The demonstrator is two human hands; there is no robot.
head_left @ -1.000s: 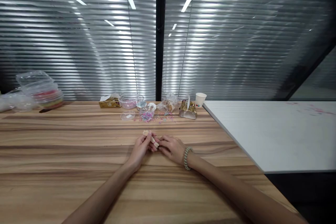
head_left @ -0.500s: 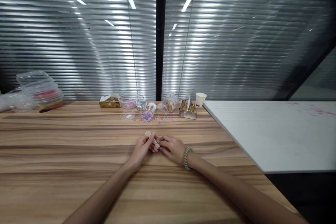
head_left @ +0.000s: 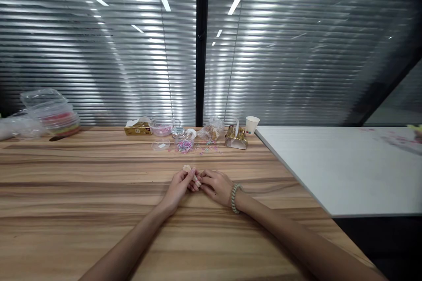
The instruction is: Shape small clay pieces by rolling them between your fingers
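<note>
Resting on the striped wooden surface (head_left: 99, 193), the left hand (head_left: 178, 186) and the right hand (head_left: 216, 186) are brought together around a small pale beige piece (head_left: 190, 173), too small for its kind to be told. The grip of the left hand is narrow, with the piece pinched between thumb and fingers and its upper end left showing above them. The right hand's fingertips are closed on the lower end. A fine fitting or assembling step appears to be in hand. Steady, small finger work at the meeting point would be called for, with the piece kept from slipping. Well apart, by the blinds, a clear plastic tub of coloured paper clips (head_left: 183, 144) and a white paper cup (head_left: 252, 124) are seen.
</note>
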